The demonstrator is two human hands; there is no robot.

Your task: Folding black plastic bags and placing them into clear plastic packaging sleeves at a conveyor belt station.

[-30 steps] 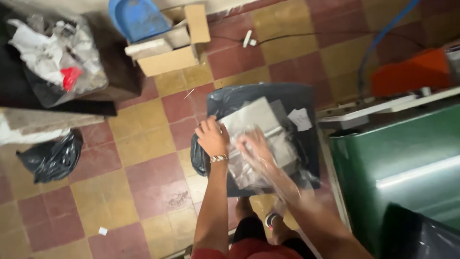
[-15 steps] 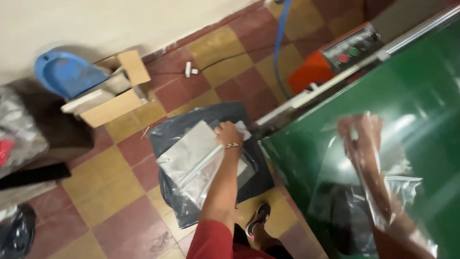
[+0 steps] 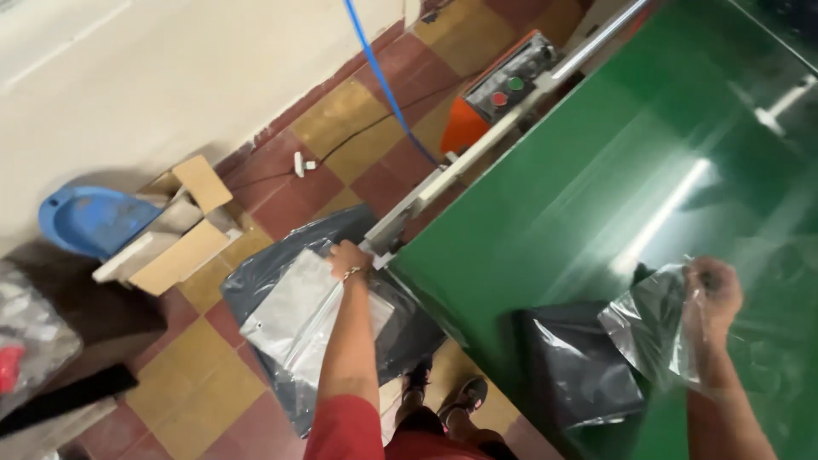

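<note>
Clear plastic bag [image 3: 652,332] pinched in right hand [image 3: 711,294] over green tabletop [image 3: 596,196], beside dark bag [image 3: 579,366]; left hand [image 3: 349,258] grips stacked clear bags [image 3: 298,311] in floor sack [image 3: 256,281]; best laid flat, corners squared.

You have two hands in view: left hand [image 3: 348,257], right hand [image 3: 711,294]. One clear plastic bag [image 3: 652,336] at your right hand. One stack of clear bags [image 3: 298,315] on the floor. Two dark bags: one on the floor [image 3: 256,281], one at the near edge of the green table [image 3: 579,375]. One cardboard box [image 3: 183,243]. One blue tub [image 3: 85,220]. Two buttons, one green [image 3: 515,83], one red [image 3: 499,99].
</note>
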